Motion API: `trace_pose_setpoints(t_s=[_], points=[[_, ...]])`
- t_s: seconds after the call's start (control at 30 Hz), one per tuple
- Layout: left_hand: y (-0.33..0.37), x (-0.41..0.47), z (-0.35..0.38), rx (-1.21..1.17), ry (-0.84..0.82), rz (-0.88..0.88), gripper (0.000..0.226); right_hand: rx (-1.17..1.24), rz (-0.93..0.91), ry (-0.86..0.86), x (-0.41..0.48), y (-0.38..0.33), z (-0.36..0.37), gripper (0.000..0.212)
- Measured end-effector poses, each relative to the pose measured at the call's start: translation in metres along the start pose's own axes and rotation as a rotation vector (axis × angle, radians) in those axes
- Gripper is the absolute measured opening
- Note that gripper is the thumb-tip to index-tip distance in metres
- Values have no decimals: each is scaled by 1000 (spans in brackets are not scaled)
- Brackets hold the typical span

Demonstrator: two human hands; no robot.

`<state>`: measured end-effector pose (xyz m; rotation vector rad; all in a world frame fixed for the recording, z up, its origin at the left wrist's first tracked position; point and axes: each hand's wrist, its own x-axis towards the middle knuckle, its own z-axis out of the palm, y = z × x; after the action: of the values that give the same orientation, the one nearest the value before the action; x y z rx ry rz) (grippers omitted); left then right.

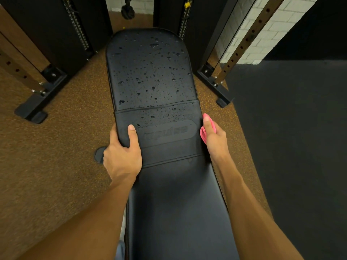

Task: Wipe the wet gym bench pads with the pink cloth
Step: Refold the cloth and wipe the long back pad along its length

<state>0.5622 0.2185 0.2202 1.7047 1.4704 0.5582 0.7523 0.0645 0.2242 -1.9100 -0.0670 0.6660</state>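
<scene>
Head view. The far pad (150, 72) runs straight away from the person, long axis pointing ahead. Drops (153, 88) dot it from its rounded far end down onto the band (165, 145) that crosses it. The near pad (174, 203), between the forearms, shows no drops.

The left hand (122, 156) grips the pad's left edge at the band, thumb (132, 134) lying on top and fingers curled under the side, seemingly to steady it. The right hand (214, 139) has its fingers closed round the folded cloth (203, 134), which pokes out pink in front of and behind the hand.

The cloth sits just beside the pad's right edge, level with the band and off the top surface. Both hands are about level, but only the right one carries the cloth. The wet stretch lies ahead of it and to its left. So the coming move likely means lifting the cloth over the edge, in towards the middle, then stroking forward along the pad's length.
</scene>
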Motion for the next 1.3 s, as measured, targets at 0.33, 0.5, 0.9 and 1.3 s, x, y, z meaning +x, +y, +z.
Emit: trace_pose_setpoints(t_s=[0.33,0.5,0.9,1.3], points=[[1,-1,-1,-17,-3,-10,59,90,113,-35,8,-4,0,43],[0,0,0,-10,-9,-15,62,71,91,-7,0,7,-1,57],[9,-4,-4,-11,-8,-16,58,39,-22,8,44,-44,21,40],[11,-3,-6,-36,-12,-22,57,-443,-487,222,-3,-23,41,54]])
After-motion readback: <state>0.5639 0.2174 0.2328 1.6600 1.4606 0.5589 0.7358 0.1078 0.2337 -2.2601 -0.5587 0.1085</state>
